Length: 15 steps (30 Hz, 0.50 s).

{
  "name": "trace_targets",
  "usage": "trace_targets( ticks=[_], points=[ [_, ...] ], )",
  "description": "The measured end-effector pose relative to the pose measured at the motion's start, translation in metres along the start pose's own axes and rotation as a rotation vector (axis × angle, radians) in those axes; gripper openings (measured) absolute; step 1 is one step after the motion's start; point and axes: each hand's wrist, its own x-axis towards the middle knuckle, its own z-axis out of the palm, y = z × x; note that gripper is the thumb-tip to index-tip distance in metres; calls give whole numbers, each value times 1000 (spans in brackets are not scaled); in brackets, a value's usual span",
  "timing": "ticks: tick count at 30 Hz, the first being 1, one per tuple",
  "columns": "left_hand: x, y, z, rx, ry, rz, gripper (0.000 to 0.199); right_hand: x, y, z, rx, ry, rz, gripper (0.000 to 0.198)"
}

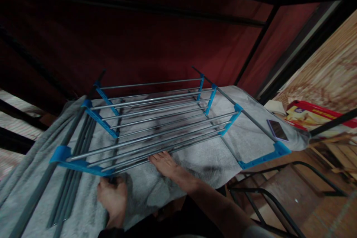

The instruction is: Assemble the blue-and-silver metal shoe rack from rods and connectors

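A rack [156, 126] of grey metal rods and blue plastic brackets lies on its side on a grey blanket. My left hand [113, 195] is closed around the rack's lower grey pole, right below the near end of the front left blue bracket [83, 163]. The fingertips are partly hidden there. My right hand [164, 163] reaches to the lowest front rod [134, 164], its fingers curled over it. At the far right end of the frame, another blue bracket [264, 156] joins two poles with no rods in it.
Several loose grey tubes [71, 178] lie at left on the blanket [195, 160]. A phone [277, 130] rests near the right edge. Beyond are a red-yellow box [315, 117] and a metal-framed chair [281, 193]. Dark bars and red cloth [156, 44] stand behind.
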Motion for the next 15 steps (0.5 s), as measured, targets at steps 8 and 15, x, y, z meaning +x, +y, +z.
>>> trace_targets(
  ticks=[8,15],
  points=[
    [-3,6,1,-36,51,-9,40,1,0,11,28,-7,8,27],
    [-9,9,2,2,50,-40,43,1,-1,14,27,6,-7,32]
  ],
)
